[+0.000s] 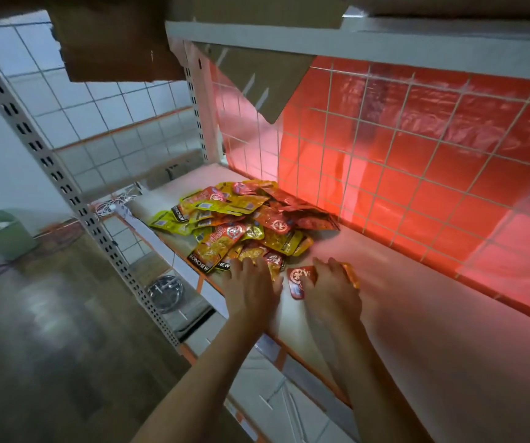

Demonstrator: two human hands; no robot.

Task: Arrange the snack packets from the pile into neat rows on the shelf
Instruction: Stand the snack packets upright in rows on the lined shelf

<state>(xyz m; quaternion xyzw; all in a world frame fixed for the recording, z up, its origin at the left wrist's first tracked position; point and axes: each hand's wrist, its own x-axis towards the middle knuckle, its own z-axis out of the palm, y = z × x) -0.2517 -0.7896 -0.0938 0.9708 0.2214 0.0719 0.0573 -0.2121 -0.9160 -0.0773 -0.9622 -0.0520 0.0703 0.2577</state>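
Many packets (241, 219) seem light and slippery; pinch an edge. Spread, the left hand (251, 287) lies on them; the right hand (332, 290) presses flat on a red packet (300, 278).

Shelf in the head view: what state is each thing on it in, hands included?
pile of snack packets: heaped loose and unsorted, overlapping.
red packet: lying flat on the shelf beside the pile, partly under the right hand.
left hand: fingers spread, touching the pile's near edge.
right hand: resting on the red packet.
shelf: no neat rows formed yet.
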